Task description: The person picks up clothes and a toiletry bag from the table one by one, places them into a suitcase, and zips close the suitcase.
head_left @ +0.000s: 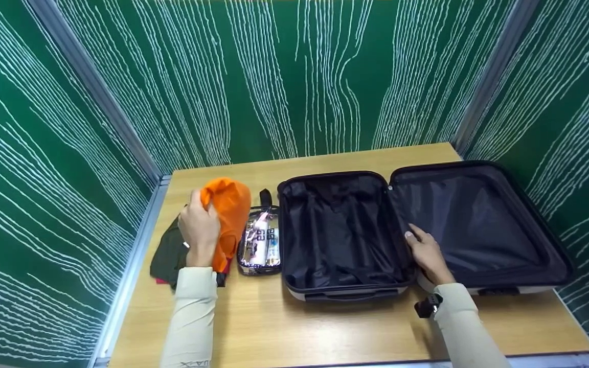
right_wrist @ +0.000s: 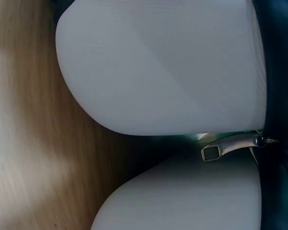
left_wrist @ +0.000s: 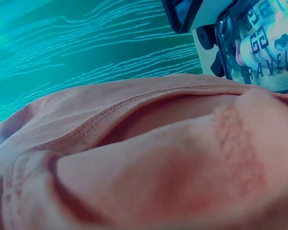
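Observation:
My left hand [head_left: 200, 225] grips an orange garment [head_left: 234, 209] by its upper left edge, lifted in part over a pile with a dark green garment [head_left: 168, 253] on it. In the left wrist view, the garment's cloth [left_wrist: 134, 177] fills the lower part and looks pinkish. On the table lies an opened black-lined suitcase [head_left: 335, 230], its other half [head_left: 473, 220] spread out to the right. My right hand [head_left: 430, 255] rests on the edge where the two halves meet, index finger extended. The right wrist view shows the pale shells and a metal zipper pull [right_wrist: 230, 143], not the hand.
Between the garments and the suitcase lies a clear toiletry pouch [head_left: 258, 245] with tubes inside and a black strap. Red cloth shows under the pile. The wooden table [head_left: 294, 332] backs onto green walls [head_left: 264, 76] with white wavy lines. A black watch [head_left: 428, 305] is on my right wrist.

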Action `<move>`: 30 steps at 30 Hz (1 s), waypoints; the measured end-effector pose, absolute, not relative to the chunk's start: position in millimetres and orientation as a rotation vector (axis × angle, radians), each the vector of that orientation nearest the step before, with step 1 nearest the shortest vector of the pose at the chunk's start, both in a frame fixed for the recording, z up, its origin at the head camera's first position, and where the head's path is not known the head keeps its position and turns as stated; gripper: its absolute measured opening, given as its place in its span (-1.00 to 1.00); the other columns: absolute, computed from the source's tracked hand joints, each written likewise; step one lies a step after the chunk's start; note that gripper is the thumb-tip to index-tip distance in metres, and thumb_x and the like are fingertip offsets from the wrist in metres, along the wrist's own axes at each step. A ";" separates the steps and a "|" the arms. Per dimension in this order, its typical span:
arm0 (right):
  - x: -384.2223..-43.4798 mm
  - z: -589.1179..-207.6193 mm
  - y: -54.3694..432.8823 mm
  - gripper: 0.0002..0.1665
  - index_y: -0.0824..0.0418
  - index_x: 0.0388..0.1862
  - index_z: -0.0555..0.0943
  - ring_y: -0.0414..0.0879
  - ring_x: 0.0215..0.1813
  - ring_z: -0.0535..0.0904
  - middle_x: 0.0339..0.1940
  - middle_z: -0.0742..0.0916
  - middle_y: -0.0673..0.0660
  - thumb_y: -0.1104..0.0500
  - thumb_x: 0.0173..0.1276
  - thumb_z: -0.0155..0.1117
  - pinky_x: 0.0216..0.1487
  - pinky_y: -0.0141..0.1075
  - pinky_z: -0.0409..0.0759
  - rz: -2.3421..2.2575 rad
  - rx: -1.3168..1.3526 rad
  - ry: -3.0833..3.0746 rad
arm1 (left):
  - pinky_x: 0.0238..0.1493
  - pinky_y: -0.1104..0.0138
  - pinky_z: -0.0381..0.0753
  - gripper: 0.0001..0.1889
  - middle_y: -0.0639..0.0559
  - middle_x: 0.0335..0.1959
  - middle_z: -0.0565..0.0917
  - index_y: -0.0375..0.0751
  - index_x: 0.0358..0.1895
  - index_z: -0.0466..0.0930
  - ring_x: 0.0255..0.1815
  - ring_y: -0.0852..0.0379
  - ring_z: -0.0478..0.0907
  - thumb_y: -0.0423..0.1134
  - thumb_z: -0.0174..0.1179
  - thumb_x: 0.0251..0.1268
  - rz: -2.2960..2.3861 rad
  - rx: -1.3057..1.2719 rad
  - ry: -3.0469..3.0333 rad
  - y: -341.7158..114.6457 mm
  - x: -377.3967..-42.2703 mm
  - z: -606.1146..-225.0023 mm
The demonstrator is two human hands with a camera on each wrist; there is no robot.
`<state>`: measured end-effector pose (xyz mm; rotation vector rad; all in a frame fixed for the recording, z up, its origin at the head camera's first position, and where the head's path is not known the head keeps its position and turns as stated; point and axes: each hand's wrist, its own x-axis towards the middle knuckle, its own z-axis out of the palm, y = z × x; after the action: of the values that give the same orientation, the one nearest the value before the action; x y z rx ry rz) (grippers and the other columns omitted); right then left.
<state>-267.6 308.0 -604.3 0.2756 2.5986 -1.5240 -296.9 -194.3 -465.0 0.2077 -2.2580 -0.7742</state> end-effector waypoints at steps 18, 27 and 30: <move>-266.8 -600.7 307.5 -0.25 0.16 0.70 -0.01 0.42 0.66 -0.04 0.65 0.09 0.49 -0.12 0.70 -0.23 0.62 0.25 0.00 -1.511 0.288 2.580 | -0.39 -0.17 0.56 -0.87 -0.29 -0.44 0.73 -0.23 -0.13 0.61 -0.43 -0.36 0.67 -0.37 0.17 0.31 -0.771 0.113 -2.251 -181.8 -301.7 -458.3; -267.3 -600.2 307.2 -0.25 0.18 0.69 0.02 0.41 0.66 -0.03 0.64 0.11 0.49 -0.11 0.69 -0.20 0.63 0.22 -0.02 -1.518 0.291 2.590 | -0.38 -0.19 0.56 -0.87 -0.30 -0.41 0.75 -0.23 -0.13 0.62 -0.40 -0.38 0.68 -0.38 0.18 0.30 -0.783 0.107 -2.252 -178.1 -302.2 -458.0; -267.6 -601.2 307.5 -0.25 0.18 0.69 0.01 0.41 0.66 -0.04 0.64 0.11 0.49 -0.12 0.69 -0.19 0.64 0.22 -0.02 -1.529 0.290 2.580 | -0.36 -0.20 0.57 -0.87 -0.29 -0.38 0.76 -0.23 -0.13 0.63 -0.38 -0.38 0.70 -0.38 0.18 0.31 -0.786 0.111 -2.254 -176.8 -302.3 -457.1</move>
<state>-267.6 307.5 -601.2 0.2904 2.5797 -1.5290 -302.3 -176.8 -457.1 0.1107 -2.2540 -0.7864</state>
